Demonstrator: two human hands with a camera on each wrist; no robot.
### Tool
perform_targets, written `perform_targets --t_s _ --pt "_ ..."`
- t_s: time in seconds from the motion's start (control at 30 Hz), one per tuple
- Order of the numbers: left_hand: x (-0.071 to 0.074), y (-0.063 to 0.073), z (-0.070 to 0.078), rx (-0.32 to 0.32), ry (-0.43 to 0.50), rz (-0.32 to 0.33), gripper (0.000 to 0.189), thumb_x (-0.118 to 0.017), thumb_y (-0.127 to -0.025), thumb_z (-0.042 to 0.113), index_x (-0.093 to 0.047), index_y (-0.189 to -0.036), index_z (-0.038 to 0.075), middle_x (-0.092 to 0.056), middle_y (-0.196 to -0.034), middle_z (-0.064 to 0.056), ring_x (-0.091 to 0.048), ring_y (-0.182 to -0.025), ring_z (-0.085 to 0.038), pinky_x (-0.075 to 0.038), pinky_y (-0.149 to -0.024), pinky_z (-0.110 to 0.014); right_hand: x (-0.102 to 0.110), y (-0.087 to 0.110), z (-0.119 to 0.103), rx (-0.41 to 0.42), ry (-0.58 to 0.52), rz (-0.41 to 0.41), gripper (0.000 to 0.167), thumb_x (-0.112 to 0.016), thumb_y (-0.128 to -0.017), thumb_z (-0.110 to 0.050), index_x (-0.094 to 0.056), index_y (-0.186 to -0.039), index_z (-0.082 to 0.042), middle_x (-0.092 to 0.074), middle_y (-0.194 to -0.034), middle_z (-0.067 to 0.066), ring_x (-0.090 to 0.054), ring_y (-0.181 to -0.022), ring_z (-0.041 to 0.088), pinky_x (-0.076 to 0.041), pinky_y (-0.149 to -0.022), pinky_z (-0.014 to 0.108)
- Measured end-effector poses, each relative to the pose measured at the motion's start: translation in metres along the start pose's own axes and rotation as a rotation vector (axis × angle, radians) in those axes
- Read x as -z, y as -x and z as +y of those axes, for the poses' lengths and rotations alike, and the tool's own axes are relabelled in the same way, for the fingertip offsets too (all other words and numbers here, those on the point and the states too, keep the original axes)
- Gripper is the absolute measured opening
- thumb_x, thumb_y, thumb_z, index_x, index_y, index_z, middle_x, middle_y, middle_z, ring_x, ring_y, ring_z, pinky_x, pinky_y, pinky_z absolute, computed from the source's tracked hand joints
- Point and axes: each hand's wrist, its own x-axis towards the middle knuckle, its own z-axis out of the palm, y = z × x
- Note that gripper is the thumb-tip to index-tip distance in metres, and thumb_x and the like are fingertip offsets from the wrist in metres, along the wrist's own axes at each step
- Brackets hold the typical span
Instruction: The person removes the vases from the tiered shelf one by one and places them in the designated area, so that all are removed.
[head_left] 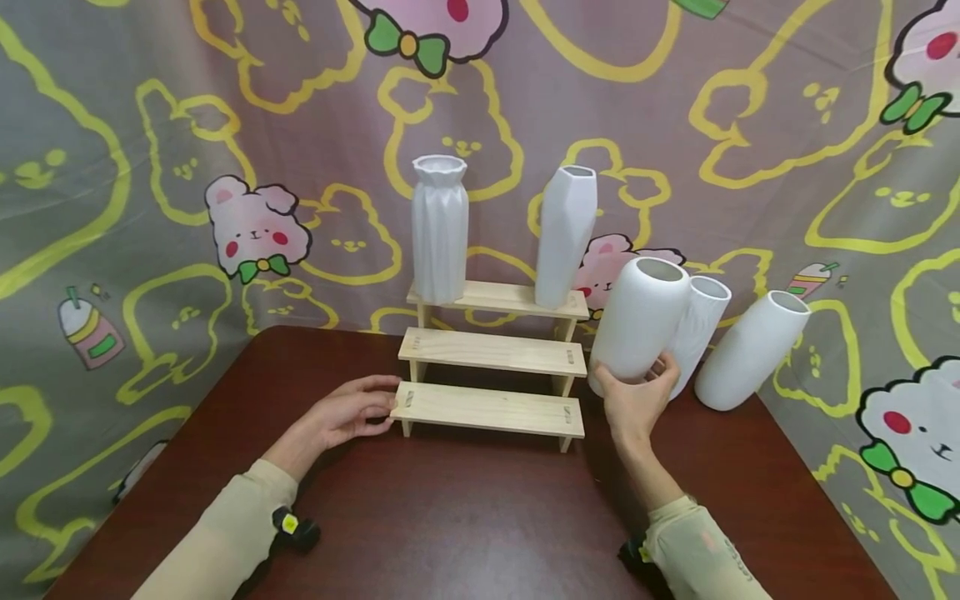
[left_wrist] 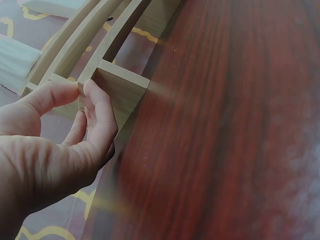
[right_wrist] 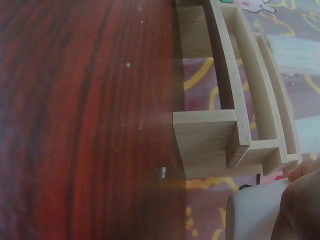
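Observation:
A three-step wooden display stand point(head_left: 487, 408) is on the dark table. My left hand point(head_left: 352, 412) pinches the left end of its lowest step between thumb and fingers, seen closely in the left wrist view point(left_wrist: 65, 150). My right hand point(head_left: 637, 404) grips a smooth white rounded vase point(head_left: 637, 317) low on its body, right of the stand. In the right wrist view only the lower part of that vase point(right_wrist: 252, 212) shows; whether its base touches the table I cannot tell. On the top step stand a pleated white vase point(head_left: 440, 233) and a faceted white vase point(head_left: 566, 237).
Just behind the held vase stands a textured white vase point(head_left: 701, 321), partly covered by it. Farther right is another smooth white vase point(head_left: 753, 350) near the table's right edge. A patterned curtain point(head_left: 322, 142) closes off the back and both sides of the table point(head_left: 465, 517).

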Motion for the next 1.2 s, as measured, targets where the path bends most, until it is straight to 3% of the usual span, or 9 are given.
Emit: perform_targets --t_s 0.4,1.2 --pt "0.0 0.001 -0.002 0.008 0.005 0.004 0.065 -0.066 -0.097 0.001 -0.034 -0.153 0.001 -0.067 -0.112 -0.016 -0.068 -0.09 -0.02 -0.057 -0.074 -0.035 -0.001 -0.003 0.012 -0.036 0.015 -0.012 0.092 -0.093 -0.064 -0.006 -0.035 -0.136 -0.009 -0.045 -0.124 0.007 -0.05 -0.111 0.019 -0.041 -0.093 0.03" --pt "0.002 -0.001 -0.002 -0.001 -0.001 -0.001 0.065 -0.065 -0.097 0.0 -0.033 -0.153 0.0 -0.068 -0.108 -0.016 -0.068 -0.089 -0.019 -0.057 -0.074 -0.034 -0.004 -0.004 0.039 -0.017 0.09 -0.028 0.09 -0.095 -0.058 -0.006 -0.036 -0.126 -0.007 -0.042 -0.117 0.008 -0.047 -0.107 0.02 -0.038 -0.092 0.031"
